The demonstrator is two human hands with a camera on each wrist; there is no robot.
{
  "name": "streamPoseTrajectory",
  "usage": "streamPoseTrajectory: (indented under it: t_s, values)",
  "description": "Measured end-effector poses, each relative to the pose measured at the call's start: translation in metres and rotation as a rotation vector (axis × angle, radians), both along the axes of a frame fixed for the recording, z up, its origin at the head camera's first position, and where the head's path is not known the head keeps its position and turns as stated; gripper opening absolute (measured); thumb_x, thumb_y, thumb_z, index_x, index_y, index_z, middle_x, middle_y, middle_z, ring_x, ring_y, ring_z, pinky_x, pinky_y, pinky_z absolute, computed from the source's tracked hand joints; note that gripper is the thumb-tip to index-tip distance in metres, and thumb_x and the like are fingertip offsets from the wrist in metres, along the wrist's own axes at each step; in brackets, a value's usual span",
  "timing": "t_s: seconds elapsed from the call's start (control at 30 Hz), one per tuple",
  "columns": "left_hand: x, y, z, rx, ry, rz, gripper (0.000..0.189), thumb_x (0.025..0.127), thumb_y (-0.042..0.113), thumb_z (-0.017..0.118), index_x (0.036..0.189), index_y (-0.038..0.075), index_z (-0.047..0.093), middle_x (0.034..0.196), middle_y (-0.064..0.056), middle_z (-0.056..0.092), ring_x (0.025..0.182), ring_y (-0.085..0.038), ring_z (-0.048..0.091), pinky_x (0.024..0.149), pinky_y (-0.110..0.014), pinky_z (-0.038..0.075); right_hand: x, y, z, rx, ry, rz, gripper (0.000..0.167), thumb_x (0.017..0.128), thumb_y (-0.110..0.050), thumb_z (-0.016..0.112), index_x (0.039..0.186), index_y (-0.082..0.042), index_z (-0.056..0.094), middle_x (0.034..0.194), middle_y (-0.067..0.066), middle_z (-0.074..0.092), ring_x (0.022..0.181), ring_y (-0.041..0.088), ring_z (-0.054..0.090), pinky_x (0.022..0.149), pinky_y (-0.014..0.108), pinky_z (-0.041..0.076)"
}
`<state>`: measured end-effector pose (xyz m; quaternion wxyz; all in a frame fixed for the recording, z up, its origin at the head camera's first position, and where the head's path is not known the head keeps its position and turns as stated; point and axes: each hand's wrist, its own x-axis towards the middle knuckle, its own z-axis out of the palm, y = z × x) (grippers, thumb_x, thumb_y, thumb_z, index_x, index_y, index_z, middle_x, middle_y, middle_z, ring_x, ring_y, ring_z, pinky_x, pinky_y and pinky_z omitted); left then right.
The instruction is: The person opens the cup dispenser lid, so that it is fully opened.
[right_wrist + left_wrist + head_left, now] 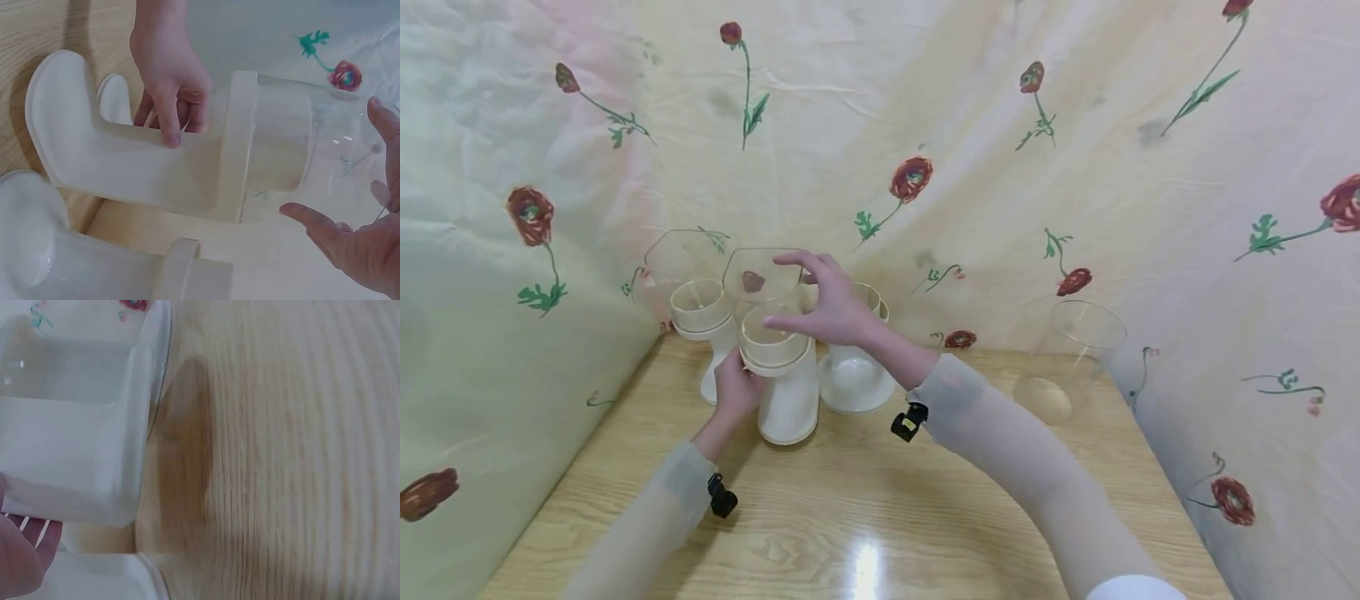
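Note:
My left hand (739, 390) grips the shaft of a white boot-shaped stand (150, 165), its thumb pressed on the near side. A clear glass cylinder (340, 150) sits around the raised ring at the top of this stand. My right hand (835, 307) is spread about that glass, thumb and fingers wide apart; whether it touches the glass is unclear. In the left wrist view, only part of my left hand (25, 556) shows beside a white stand (69, 456).
Left of the held stand is another white stand (698, 323) with a clear glass on it. A third white stand (856, 385) is behind my right forearm. Another clear glass cylinder (1070, 367) stands at the right of the wooden table (955, 517). Flowered cloth (820, 100) surrounds the table.

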<state>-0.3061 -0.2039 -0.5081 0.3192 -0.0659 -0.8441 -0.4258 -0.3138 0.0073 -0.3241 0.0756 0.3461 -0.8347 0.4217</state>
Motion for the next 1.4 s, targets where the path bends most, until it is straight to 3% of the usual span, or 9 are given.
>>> streamPoseTrajectory:
  t_s: [0.23, 0.3, 0.4, 0.6, 0.83, 1.1, 1.27, 1.4]
  values:
    - [0.025, 0.006, 0.011, 0.056, -0.13, -0.097, 0.029, 0.086, -0.014, 0.059, 0.113, -0.009, 0.068, 0.107, -0.03, 0.076, 0.1, -0.047, 0.077, 0.079, -0.04, 0.069, 0.029, 0.021, 0.011, -0.004, -0.025, 0.029, 0.082, 0.08, -0.038, 0.095, 0.151, -0.028, 0.054, 0.149, 0.01, 0.051, 0.131, 0.033, 0.059, 0.082, 0.03, 0.065]
    - [0.032, 0.011, 0.013, 0.085, -0.151, -0.125, 0.032, 0.086, -0.014, 0.058, 0.115, -0.008, 0.069, 0.109, -0.029, 0.076, 0.103, -0.047, 0.076, 0.08, -0.034, 0.069, 0.036, 0.028, 0.013, -0.015, -0.038, 0.04, 0.083, 0.079, -0.036, 0.095, 0.151, -0.028, 0.054, 0.15, 0.011, 0.05, 0.132, 0.034, 0.058, 0.078, 0.028, 0.066]
    - [0.04, 0.019, 0.016, 0.131, -0.159, -0.184, 0.036, 0.086, -0.016, 0.058, 0.119, -0.007, 0.07, 0.11, -0.028, 0.077, 0.106, -0.047, 0.076, 0.079, -0.026, 0.067, 0.046, 0.041, 0.016, -0.032, -0.064, 0.061, 0.082, 0.08, -0.032, 0.096, 0.15, -0.028, 0.054, 0.152, 0.009, 0.049, 0.134, 0.034, 0.058, 0.08, 0.032, 0.068]
    - [0.053, 0.039, 0.019, 0.151, -0.178, -0.274, 0.032, 0.087, -0.013, 0.066, 0.118, -0.005, 0.071, 0.107, -0.026, 0.078, 0.101, -0.044, 0.077, 0.077, -0.026, 0.068, 0.067, 0.073, 0.018, -0.036, -0.104, 0.083, 0.083, 0.079, -0.028, 0.096, 0.15, -0.029, 0.053, 0.154, 0.002, 0.048, 0.135, 0.031, 0.058, 0.086, 0.04, 0.069]
    - [0.063, 0.064, 0.018, 0.184, -0.201, -0.356, 0.025, 0.089, -0.012, 0.072, 0.113, -0.006, 0.072, 0.105, -0.025, 0.077, 0.101, -0.044, 0.077, 0.08, -0.031, 0.069, 0.085, 0.106, 0.017, -0.007, -0.081, 0.061, 0.085, 0.078, -0.028, 0.097, 0.151, -0.03, 0.052, 0.149, -0.002, 0.052, 0.135, 0.029, 0.057, 0.087, 0.039, 0.069]
    - [0.068, 0.096, 0.019, 0.174, -0.236, -0.473, 0.023, 0.09, -0.012, 0.07, 0.111, -0.003, 0.073, 0.105, -0.021, 0.079, 0.1, -0.038, 0.078, 0.078, -0.027, 0.068, 0.105, 0.144, 0.013, -0.003, -0.038, 0.019, 0.088, 0.075, -0.021, 0.099, 0.15, -0.026, 0.053, 0.15, 0.002, 0.054, 0.132, 0.029, 0.056, 0.087, 0.042, 0.069]
    - [0.07, 0.111, 0.017, 0.169, -0.261, -0.509, 0.023, 0.089, -0.012, 0.069, 0.11, -0.003, 0.073, 0.104, -0.02, 0.079, 0.099, -0.037, 0.077, 0.078, -0.026, 0.068, 0.116, 0.162, 0.008, 0.003, -0.017, 0.001, 0.088, 0.075, -0.02, 0.099, 0.15, -0.024, 0.053, 0.145, 0.004, 0.054, 0.125, 0.027, 0.059, 0.088, 0.037, 0.068]
    - [0.07, 0.119, 0.014, 0.193, -0.277, -0.54, 0.018, 0.091, -0.01, 0.07, 0.107, -0.003, 0.073, 0.102, -0.02, 0.078, 0.099, -0.037, 0.076, 0.08, -0.026, 0.068, 0.122, 0.172, 0.004, 0.024, 0.007, -0.025, 0.088, 0.074, -0.022, 0.099, 0.15, -0.025, 0.053, 0.145, 0.002, 0.055, 0.129, 0.021, 0.055, 0.087, 0.034, 0.068]
